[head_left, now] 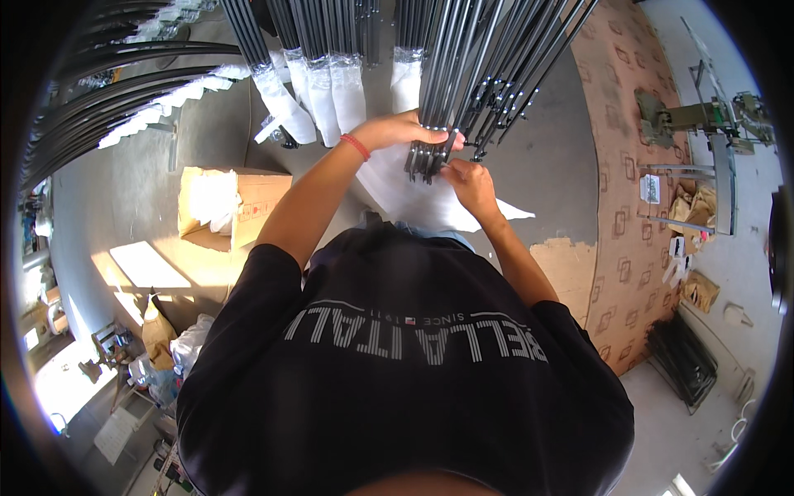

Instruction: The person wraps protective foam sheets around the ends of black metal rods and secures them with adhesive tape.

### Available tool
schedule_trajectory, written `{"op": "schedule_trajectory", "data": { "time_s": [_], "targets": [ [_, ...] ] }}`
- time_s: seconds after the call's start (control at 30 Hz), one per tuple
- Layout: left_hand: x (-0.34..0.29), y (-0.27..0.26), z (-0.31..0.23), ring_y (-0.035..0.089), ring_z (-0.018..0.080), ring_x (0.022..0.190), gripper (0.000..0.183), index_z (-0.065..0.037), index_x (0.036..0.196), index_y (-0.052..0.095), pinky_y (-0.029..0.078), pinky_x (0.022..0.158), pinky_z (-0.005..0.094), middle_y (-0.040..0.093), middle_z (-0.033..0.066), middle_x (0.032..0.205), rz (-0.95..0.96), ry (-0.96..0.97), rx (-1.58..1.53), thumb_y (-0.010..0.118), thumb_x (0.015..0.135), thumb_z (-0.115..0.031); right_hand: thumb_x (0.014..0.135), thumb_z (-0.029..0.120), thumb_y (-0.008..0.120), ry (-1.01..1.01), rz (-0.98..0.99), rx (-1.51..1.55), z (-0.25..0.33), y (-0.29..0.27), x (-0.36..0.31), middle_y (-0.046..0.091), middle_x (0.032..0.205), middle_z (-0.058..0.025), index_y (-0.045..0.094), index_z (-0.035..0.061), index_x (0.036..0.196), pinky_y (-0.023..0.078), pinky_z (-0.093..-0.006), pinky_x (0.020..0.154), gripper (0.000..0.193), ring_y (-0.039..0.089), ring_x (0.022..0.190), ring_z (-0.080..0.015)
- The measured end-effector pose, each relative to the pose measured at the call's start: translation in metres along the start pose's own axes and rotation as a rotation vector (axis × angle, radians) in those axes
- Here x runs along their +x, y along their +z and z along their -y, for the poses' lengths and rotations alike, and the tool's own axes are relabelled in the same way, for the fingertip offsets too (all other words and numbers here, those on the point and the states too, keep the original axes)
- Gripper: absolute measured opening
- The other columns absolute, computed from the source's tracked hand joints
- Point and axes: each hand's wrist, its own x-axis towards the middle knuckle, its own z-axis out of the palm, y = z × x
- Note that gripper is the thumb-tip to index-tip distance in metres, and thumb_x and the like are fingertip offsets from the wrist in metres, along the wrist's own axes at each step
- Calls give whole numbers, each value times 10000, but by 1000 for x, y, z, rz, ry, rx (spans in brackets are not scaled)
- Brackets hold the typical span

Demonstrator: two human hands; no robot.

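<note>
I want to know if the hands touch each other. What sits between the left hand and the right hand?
In the head view, the lower ends of a bundle of dark metal rods sit between the left hand and the right hand.

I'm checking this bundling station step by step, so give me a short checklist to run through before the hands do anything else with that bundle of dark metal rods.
1. Left hand on the bundle of dark rods: ok, it wraps around the bundle near its lower end.
2. Right hand at the rod ends: ok, fingers touch the tips from below.
3. Rod ends level with each other: cannot tell, the hands partly cover them.
4. White plastic sheet under the rod ends: ok, it lies spread beneath the hands.
5. Neighbouring rod bundles with white wrapped ends: ok, apart from the held bundle.
6. Open cardboard box: ok, off to the left, clear of both arms.
</note>
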Motion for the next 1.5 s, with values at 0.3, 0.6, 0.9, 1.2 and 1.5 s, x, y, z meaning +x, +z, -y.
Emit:
{"op": "schedule_trajectory", "data": {
  "time_s": [0.3, 0.6, 0.9, 1.2, 1.5],
  "targets": [
    [-1, -12, -3, 490, 142, 1048, 446, -76, 1175, 510, 373, 896, 272, 550, 36, 1118, -17, -276, 259, 614, 797, -289, 758, 110, 584, 86, 52, 305, -6, -17, 27, 517, 568, -96, 580, -30, 768, 416, -274, 572, 141, 482, 562, -107],
    [-10, -33, 4, 367, 165, 1184, 771, -56, 1294, 323, 280, 1017, 315, 414, 62, 1268, 248, -194, 289, 589, 598, 140, 723, 51, 644, -155, 254, 659, -26, -10, 48, 560, 776, -57, 597, 12, 833, 444, -270, 689, 126, 555, 793, -125],
    [-43, 16, 13, 581, 183, 839, 323, -26, 1074, 528, 447, 709, 349, 596, 108, 944, -272, -3, 581, 499, 759, 39, 778, 67, 614, 121, 248, 988, -24, -7, 38, 506, 606, 21, 524, 58, 657, 343, -184, 430, 151, 448, 524, -42],
    [-42, 13, 4, 500, 332, 705, 72, -15, 695, 560, 395, 620, 405, 484, 137, 727, -545, 86, 1133, 544, 746, -63, 775, 122, 606, 252, 288, 1244, -30, 1, 34, 439, 568, 69, 469, 103, 599, 251, -180, 462, 224, 361, 519, -27],
    [-31, 1, 4, 524, 298, 687, 66, -39, 727, 604, 405, 604, 387, 502, 106, 720, -661, 104, 1055, 559, 720, -86, 844, 137, 548, 114, 195, 1187, -27, -1, 39, 468, 593, 18, 454, 80, 694, 302, -206, 296, 185, 422, 421, -61]
  ]
}}
